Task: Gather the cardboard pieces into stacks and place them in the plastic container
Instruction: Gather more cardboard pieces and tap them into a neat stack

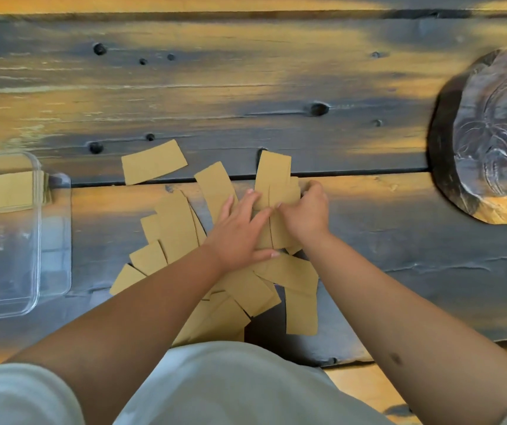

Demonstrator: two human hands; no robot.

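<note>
Several tan cardboard rectangles lie scattered and overlapping on the wooden table, in front of me. One piece lies apart at the back left. My left hand presses flat, fingers spread, on the pieces in the middle. My right hand grips a small bunch of cardboard pieces by its right edge. A clear plastic container stands at the left edge of the view, with a stack of cardboard lying across its far end.
A dark carved wooden platter sits at the right on the dark plank table. The table's near edge runs just in front of my body, with pale floor showing below at the right.
</note>
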